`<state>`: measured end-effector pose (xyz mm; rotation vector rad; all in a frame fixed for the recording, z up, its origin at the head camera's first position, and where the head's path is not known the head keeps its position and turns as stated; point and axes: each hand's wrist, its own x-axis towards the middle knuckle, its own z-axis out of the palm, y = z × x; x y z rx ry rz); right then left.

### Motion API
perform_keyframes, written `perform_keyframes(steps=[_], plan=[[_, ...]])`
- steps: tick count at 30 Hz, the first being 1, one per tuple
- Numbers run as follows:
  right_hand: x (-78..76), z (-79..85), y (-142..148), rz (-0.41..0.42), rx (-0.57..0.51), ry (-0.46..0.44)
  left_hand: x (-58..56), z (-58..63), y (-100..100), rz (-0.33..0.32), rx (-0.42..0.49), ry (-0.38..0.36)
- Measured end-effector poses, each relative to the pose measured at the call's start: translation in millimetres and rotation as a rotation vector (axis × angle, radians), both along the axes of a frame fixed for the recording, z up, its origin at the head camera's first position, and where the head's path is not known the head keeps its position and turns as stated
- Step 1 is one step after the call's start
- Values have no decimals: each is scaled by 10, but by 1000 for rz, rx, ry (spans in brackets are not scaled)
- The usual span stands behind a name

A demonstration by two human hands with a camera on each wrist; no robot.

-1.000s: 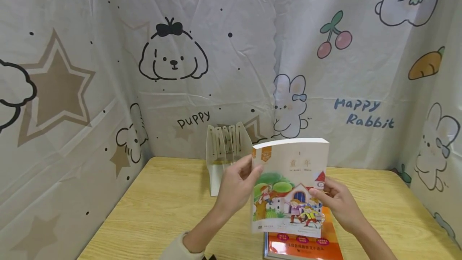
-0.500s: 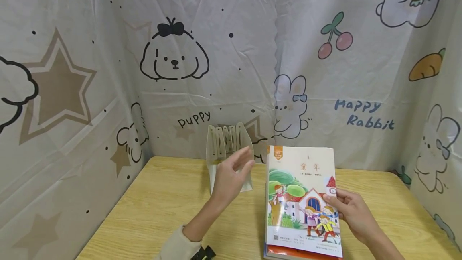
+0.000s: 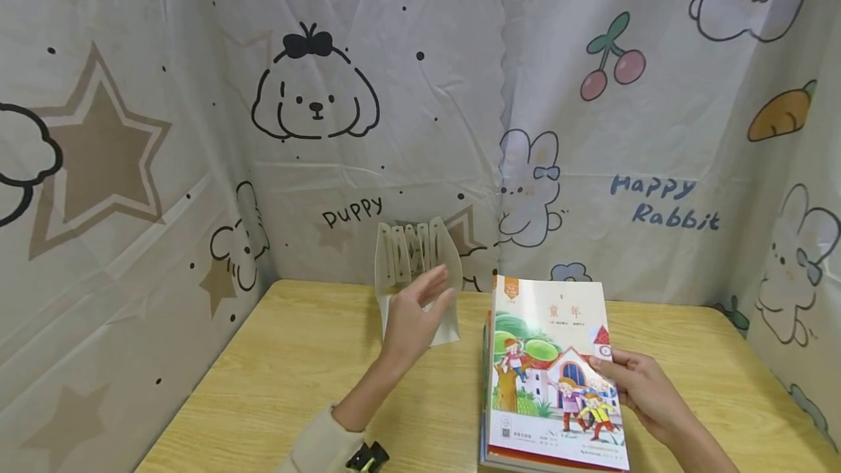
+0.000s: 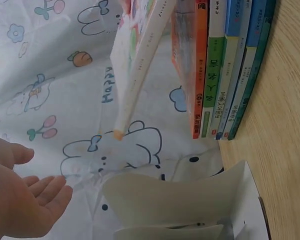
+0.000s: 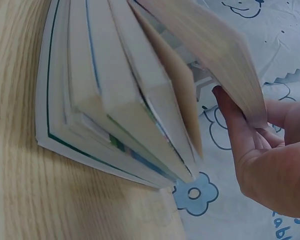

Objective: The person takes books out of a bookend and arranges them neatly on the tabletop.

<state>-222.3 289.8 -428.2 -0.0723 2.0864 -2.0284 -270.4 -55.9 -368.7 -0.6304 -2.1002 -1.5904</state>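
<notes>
A white-covered book (image 3: 552, 385) with a picture of children by a house is gripped at its right edge by my right hand (image 3: 647, 393). In the right wrist view, that hand has its thumb on one side of the book (image 5: 225, 55) and fingers on the other. The book hovers, tilted, over a stack of several books (image 4: 212, 75), with a gap between them in both wrist views. My left hand (image 3: 414, 323) is off to the left of the book, fingers extended and holding nothing. Most of the stack is hidden beneath the book in the head view.
Behind my left hand, a cream-coloured rack (image 3: 450, 261) with upright dividers stands near the back of the wooden table (image 3: 282, 356). A printed curtain (image 3: 420, 93) hangs around the back and sides.
Both hands held the book a second ago; my left hand has let go and drawn left. My right hand has brought the book lower and slightly right, tipping it flatter over the stack.
</notes>
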Motion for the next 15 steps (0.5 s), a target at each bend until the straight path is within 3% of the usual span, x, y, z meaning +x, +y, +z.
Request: perform_keyframes(steps=[7, 15], plan=[[-58, -102, 23, 64, -20, -17, 1, -17, -29, -8, -8, -5], [-106, -174, 5, 26, 54, -80, 15, -32, -48, -18, -8, -8]])
